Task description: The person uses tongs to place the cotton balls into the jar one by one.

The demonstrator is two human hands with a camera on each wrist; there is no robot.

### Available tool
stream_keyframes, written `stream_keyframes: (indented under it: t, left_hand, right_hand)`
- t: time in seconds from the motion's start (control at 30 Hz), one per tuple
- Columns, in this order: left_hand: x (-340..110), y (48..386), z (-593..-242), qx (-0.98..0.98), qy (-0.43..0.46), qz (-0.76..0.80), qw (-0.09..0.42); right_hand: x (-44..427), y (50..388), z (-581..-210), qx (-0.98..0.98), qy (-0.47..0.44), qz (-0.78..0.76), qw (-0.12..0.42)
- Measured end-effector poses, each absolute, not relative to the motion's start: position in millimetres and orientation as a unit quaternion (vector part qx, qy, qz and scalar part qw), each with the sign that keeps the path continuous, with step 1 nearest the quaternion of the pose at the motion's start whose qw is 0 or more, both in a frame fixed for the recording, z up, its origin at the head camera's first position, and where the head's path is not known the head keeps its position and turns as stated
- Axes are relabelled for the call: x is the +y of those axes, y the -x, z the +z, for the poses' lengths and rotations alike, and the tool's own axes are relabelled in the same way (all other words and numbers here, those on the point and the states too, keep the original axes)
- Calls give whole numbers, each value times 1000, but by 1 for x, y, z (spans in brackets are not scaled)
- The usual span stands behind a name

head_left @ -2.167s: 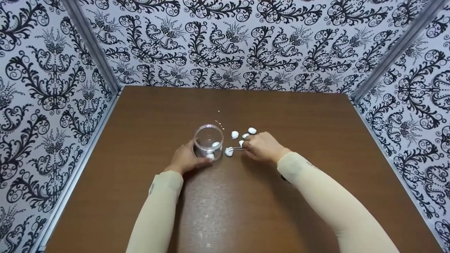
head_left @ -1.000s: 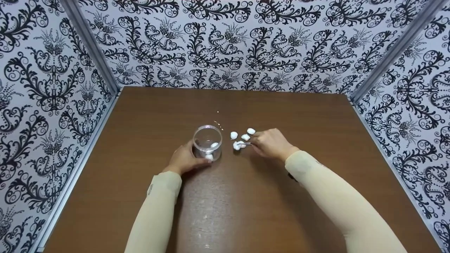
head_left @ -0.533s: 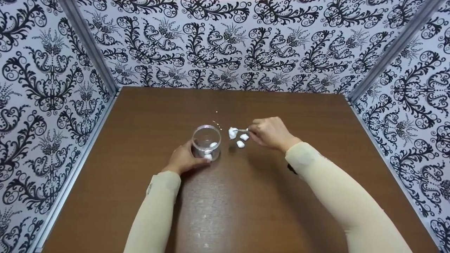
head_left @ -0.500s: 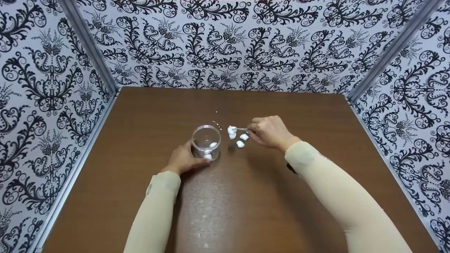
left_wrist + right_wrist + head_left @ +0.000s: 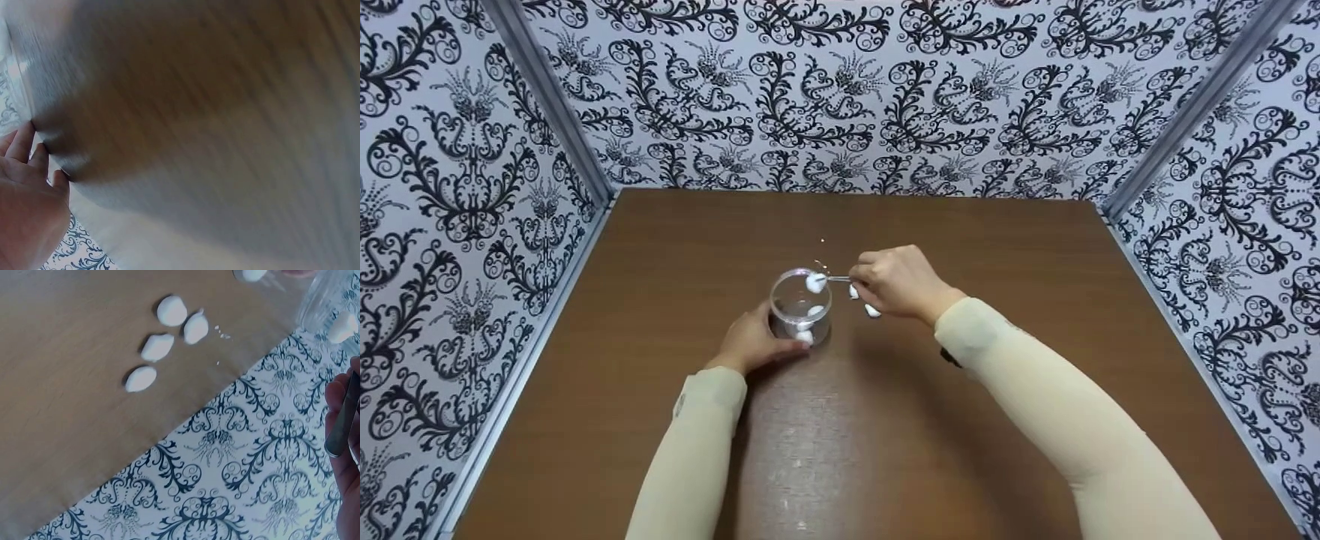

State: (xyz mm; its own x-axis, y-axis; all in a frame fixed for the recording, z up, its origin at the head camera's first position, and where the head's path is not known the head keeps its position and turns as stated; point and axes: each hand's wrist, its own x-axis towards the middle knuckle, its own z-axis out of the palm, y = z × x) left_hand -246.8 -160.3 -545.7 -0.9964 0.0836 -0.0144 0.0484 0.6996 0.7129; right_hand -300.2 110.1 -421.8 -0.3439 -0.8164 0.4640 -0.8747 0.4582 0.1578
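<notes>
My left hand (image 5: 757, 341) grips the side of a clear plastic jar (image 5: 780, 319) that stands upright on the brown table; several white cotton balls (image 5: 805, 336) lie at its bottom. Metal tweezers (image 5: 342, 419) are pinched in my right hand (image 5: 901, 281). Their tips hold another cotton ball (image 5: 816, 282) at the right far side of the jar's mouth, appearing over the rim in the head view. Several loose cotton balls (image 5: 157, 347) lie grouped on the table, partly hidden behind my right hand in the head view. The left wrist view shows only fingertips (image 5: 25, 140) against the jar's edge.
Small white crumbs (image 5: 222, 333) are scattered on the table (image 5: 997, 247) just beyond the jar. Patterned black-and-white walls (image 5: 840, 97) rise at the back and both sides of the table.
My right hand has carried the tweezers and cotton ball away from the loose ones, first upward, then left to the jar's mouth. My left hand and the jar stay in place.
</notes>
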Motion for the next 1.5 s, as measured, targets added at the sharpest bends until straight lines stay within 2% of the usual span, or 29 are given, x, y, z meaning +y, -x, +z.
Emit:
stream_keyframes:
  t: [0.53,0.9,1.1,1.5]
  left_hand:
    - [-160,247,-546,923,-31,383,20]
    - [-161,247,-546,923,-40,382,20]
    - [-162,246,-545,925,-46,377,17]
    - [-160,246,-543,921,-39,387,22]
  right_hand:
    - [107,301,-436,-813,-534,43,228]
    - [161,309,-436,-835,-496,46,233]
    - [189,312,-447,-844,-492,24,212]
    - [203,307,-454,-856,-483,-4,186]
